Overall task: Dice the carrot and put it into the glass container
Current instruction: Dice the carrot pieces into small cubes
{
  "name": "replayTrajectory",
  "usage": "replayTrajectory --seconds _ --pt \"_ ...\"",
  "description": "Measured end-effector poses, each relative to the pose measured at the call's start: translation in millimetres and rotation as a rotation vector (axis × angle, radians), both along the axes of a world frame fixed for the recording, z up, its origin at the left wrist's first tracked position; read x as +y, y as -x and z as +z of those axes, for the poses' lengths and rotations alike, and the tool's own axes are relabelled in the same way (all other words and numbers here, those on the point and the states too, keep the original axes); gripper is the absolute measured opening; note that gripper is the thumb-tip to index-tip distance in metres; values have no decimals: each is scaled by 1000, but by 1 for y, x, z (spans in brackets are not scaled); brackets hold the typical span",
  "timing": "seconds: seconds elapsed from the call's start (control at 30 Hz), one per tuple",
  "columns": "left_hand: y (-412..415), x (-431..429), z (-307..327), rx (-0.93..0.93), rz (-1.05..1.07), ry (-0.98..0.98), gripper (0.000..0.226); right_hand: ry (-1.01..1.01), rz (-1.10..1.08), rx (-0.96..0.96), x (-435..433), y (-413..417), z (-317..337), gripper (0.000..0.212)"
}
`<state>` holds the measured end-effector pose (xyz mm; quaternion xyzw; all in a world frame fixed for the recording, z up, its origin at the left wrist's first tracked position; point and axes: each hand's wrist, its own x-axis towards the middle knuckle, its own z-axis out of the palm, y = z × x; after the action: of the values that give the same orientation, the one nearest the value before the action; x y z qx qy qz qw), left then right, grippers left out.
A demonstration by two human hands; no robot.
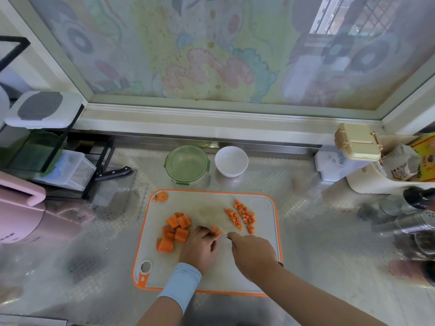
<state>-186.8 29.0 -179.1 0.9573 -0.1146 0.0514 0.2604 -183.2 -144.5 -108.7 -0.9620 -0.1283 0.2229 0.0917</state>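
Board [263,274], orange rim, sits mid-counter. Both hands are over its near half.

Left hand [200,245]: knuckles up, fingers curled, tips pinning a small carrot strip [216,230] to the board. Pale blue cuff [181,285] at the wrist.

Right hand [253,252]: closed in a fist round a knife [280,264]. Only the dark butt of the handle shows behind the palm, plus a thin dark sliver at the forefinger, just right of the strip. The blade is edge-on and hard to make out.

Carrot chunks [175,229]: loose heap on the board's left side, touching the left hand's thumb side. Dice [242,216]: rough rows on the board's far right. Carrot end [162,196]: far left corner, alone.

Glass container [187,165]: beyond the board, green lid on. White bowl [231,161] is just right of it.
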Motion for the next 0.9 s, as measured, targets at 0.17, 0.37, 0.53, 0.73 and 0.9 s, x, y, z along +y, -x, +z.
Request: replayTrajectory --seconds 0.17,0.37,0.53,0.73,0.9 --pt "1 -1 4 37 22 -26 29 24 -6 -23 2 8 3 31" --pt "-1 0 2 70 15 -23 26 39 -29 -6 0 12 1 31" --pt "-1 0 -1 64 31 -15 28 42 -51 84 3 7 3 37" --pt "-1 1 -9 54 61 18 10 34 -87 165 8 -2 -4 34" --pt "1 0 -7 -2 56 49 13 32 -104 162 3 -2 -12 16"
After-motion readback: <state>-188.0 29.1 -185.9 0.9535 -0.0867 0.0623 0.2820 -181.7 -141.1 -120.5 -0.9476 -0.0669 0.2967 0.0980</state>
